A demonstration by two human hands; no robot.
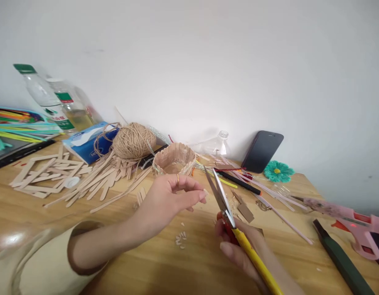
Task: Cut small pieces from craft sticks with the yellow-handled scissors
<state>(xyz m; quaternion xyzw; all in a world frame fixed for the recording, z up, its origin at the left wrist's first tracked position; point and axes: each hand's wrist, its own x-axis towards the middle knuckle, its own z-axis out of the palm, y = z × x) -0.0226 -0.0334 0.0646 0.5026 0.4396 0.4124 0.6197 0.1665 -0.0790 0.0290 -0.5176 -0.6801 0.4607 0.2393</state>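
Observation:
My right hand (238, 248) grips a pair of scissors (247, 250) with yellow and red on the handles. The blades point up and stand slightly apart. Left of the blades, my left hand (173, 196), with a ring on one finger, has thumb and fingertips pinched on a tiny pale piece (205, 191), too small to make out well. Small pale wood chips (181, 237) lie on the table below the hands. Behind my left hand stands a round basket of craft sticks (174, 159), its lower front partly hidden.
Craft sticks (106, 176) and a twine ball (132, 140) lie left, near a blue tissue pack (91, 141) and bottles (66, 102). A phone (263, 150) leans on the wall beside a green flower (278, 171). At right are a pink glue gun (346, 219) and dark-handled tool (343, 258).

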